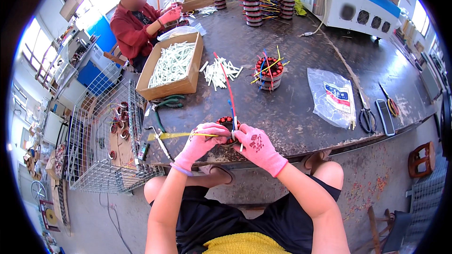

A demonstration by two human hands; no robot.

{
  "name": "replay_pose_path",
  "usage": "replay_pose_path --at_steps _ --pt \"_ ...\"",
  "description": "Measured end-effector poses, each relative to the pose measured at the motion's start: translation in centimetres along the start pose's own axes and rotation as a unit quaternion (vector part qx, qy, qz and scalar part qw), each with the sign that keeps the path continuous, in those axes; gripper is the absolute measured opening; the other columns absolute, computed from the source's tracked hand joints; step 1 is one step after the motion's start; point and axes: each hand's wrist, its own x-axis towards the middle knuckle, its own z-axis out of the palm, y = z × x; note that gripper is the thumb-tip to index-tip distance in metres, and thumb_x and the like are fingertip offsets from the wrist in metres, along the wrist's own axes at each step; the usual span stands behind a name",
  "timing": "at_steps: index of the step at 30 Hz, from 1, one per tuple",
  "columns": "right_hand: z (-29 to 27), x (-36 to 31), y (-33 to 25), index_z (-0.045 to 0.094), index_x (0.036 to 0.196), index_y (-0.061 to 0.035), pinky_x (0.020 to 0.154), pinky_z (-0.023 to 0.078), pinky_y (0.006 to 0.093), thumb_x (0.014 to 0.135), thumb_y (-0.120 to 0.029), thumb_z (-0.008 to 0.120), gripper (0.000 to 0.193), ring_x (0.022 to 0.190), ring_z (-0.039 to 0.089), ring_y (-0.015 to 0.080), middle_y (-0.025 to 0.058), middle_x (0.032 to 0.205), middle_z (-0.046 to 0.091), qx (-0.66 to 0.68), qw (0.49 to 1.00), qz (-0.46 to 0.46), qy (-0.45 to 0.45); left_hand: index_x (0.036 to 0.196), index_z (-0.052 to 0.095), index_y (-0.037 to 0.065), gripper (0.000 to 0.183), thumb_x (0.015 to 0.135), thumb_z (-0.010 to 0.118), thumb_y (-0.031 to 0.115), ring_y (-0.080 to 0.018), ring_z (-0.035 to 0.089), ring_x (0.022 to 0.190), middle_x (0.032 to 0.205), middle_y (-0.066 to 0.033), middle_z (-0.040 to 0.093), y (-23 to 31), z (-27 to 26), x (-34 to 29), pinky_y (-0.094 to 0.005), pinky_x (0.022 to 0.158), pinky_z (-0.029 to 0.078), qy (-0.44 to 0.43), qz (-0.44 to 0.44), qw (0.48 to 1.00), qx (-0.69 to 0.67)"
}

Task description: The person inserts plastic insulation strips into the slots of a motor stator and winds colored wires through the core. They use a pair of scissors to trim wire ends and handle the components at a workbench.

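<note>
At the table's near edge, between my two pink-gloved hands, sits a small motor stator [225, 120] with dark red windings. A long red wire [229, 82], a blue wire and a yellow wire run out from it. My left hand [203, 142] is closed at its left side, the fingertips pinching by the wires. My right hand [258, 146] is closed on the other side, with a short white sleeve [241, 147] showing under its fingers. Both sets of fingertips meet over the stator's near rim and hide what lies between them. Beyond them stands another wired stator [269, 73].
White sleeves [219, 74] lie loose beside a cardboard box [195, 73] full of them. Green-handled pliers [170, 102] lie at left. At right are a plastic bag [332, 98], scissors [366, 115] and a phone [385, 117]. Stacked stators [253, 2] stand far back; a co-worker [136, 26] sits far left.
</note>
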Motion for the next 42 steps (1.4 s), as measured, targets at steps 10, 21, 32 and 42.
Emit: replay_pose_path --at_steps 10,21,32,42 --pt "0.3 -0.1 0.1 0.057 0.097 -0.0065 0.072 0.052 0.0448 0.076 -0.019 0.077 0.031 0.086 0.064 0.0341 0.0127 0.096 0.057 0.010 0.998 -0.023 0.059 0.088 0.068 0.001 0.008 0.084 0.066 0.008 -0.0305 0.067 0.082 0.086 -0.0117 0.068 1.7 -0.3 2.1 -0.0391 0.075 0.053 -0.052 0.021 0.981 0.186" --pt "0.0 0.0 0.1 0.058 0.099 -0.0060 0.076 0.053 0.0445 0.075 -0.019 0.077 0.033 0.090 0.064 0.0351 0.0136 0.103 0.060 0.019 0.998 -0.022 0.050 0.096 0.075 0.009 0.026 0.073 0.082 0.019 -0.0280 0.060 0.108 0.114 -0.0065 0.063 2.2 -1.1 1.2 -0.0402 0.092 0.049 -0.048 -0.004 0.993 0.110" --pt "0.0 0.0 0.3 0.058 0.099 -0.0067 0.076 0.052 0.0441 0.076 -0.021 0.077 0.032 0.091 0.064 0.0342 0.0122 0.101 0.060 0.020 0.998 -0.034 0.046 0.094 0.067 0.003 0.014 0.080 0.068 0.002 -0.0325 0.058 0.122 0.112 -0.0110 0.069 0.8 2.5 0.1 -0.0411 0.100 0.047 0.056 -0.064 0.995 0.042" --pt "-0.9 0.1 0.0 0.060 0.102 -0.0086 0.079 0.053 0.0429 0.076 -0.023 0.076 0.033 0.095 0.064 0.0319 0.0103 0.106 0.060 0.020 1.000 -0.020 -0.005 0.090 0.067 0.006 0.010 0.080 0.067 0.003 -0.0302 0.069 0.096 0.111 -0.0132 0.070 1.0 4.3 0.1 -0.0359 0.078 0.056 0.161 -0.097 0.978 0.093"
